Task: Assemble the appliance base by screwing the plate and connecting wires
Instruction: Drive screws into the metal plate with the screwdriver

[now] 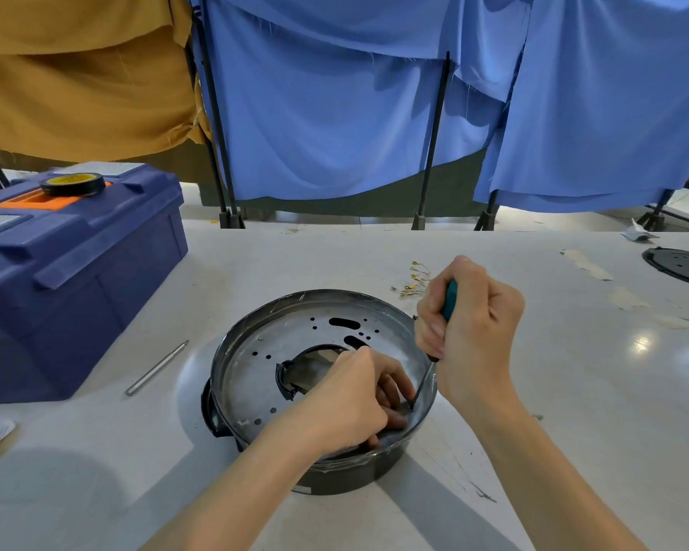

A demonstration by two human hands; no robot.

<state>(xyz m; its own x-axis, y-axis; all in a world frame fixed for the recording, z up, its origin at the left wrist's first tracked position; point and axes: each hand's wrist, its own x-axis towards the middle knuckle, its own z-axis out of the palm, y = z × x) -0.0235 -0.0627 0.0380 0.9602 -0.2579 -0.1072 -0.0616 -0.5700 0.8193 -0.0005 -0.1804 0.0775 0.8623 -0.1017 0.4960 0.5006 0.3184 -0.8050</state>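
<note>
The round dark appliance base (337,477) sits upside down at the table's middle. A grey metal plate (291,344) with several holes and a central opening lies inside it. My right hand (474,328) grips a teal-handled screwdriver (449,300), whose thin shaft slants down to the plate's near right edge. My left hand (351,403) rests inside the base, fingers curled around the screwdriver tip, which hides any screw. A small pile of gold wire terminals (414,278) lies just behind the base.
A blue toolbox (68,280) with a roll of black tape (73,184) on its lid stands at the left. A loose metal bit (156,368) lies between toolbox and base. A black perforated disc (683,266) sits far right. Blue and ochre cloths hang behind.
</note>
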